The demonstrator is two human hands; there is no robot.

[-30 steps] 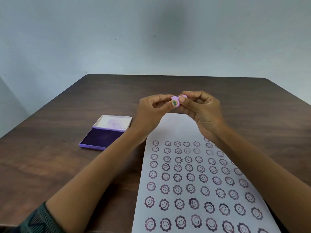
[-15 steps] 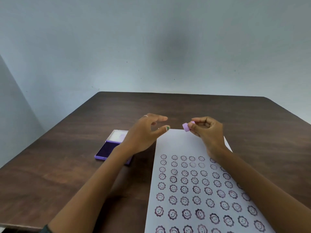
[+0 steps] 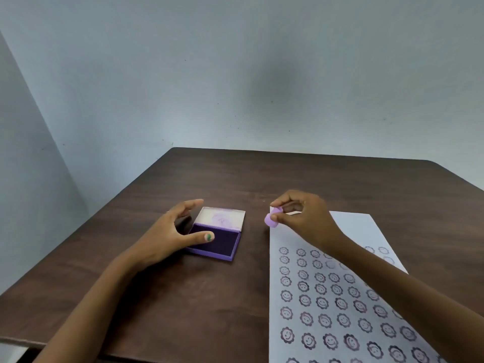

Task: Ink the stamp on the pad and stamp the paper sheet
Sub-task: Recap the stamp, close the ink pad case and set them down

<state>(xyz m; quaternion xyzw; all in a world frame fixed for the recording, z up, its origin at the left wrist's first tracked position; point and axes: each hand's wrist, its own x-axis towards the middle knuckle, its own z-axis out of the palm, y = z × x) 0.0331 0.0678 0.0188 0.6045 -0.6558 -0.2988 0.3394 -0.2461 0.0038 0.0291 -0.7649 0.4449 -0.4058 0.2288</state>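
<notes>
A small lilac plastic stamp (image 3: 271,220) is pinched by the right hand (image 3: 303,218), its long axis tilted down-left toward the open purple ink pad (image 3: 217,238), beside which the left hand (image 3: 172,235) is spread wide.

A dark brown wood-grain surface with a dull sheen is shown on the desk (image 3: 262,179). The paper sheet (image 3: 351,224) is seen as thin, white and matt, printed with purple ink marks. The ink pad (image 3: 217,242) is cased in what looks like smooth purple plastic, its pad dark and felt-like. The stamp (image 3: 272,220) appears as smooth lilac plastic. The wall (image 3: 235,74) is painted matt.
</notes>
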